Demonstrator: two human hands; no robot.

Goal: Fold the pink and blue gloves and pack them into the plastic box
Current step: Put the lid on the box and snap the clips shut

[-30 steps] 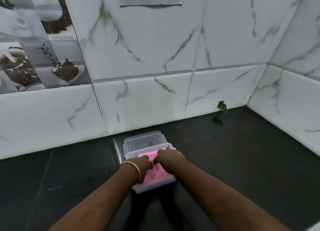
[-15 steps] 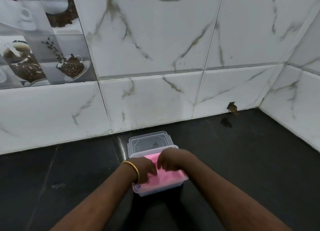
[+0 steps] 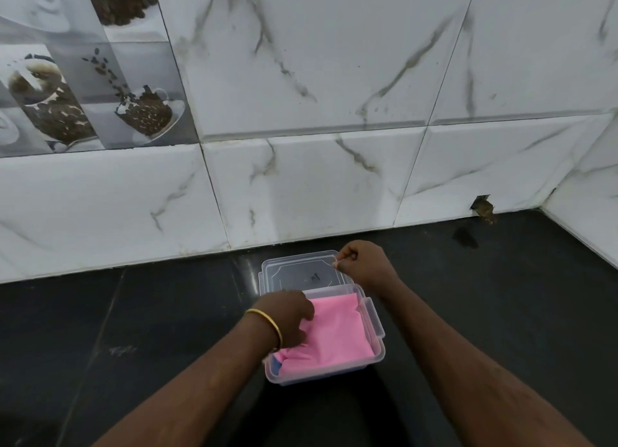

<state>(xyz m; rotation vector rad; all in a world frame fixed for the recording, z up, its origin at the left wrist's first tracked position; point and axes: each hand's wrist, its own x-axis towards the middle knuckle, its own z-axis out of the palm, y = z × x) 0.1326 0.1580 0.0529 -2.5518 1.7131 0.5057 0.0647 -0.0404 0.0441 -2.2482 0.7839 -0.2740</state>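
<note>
Dark desk [image 3: 501, 312] below marble wall tiles carries the plastic box [image 3: 376, 353], pink glove [image 3: 337, 336] on top and blue glove [image 3: 276, 366] showing at its near-left corner. Left hand [image 3: 287, 316] still presses the pink glove, fingers curled. Right hand [image 3: 364, 266] has left the glove and now pinches the lid [image 3: 297, 272] behind the box.

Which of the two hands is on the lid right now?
The right hand, pinching the far right corner of the clear lid behind the plastic box. The left hand, with the gold bangle, presses the pink glove inside.
</note>
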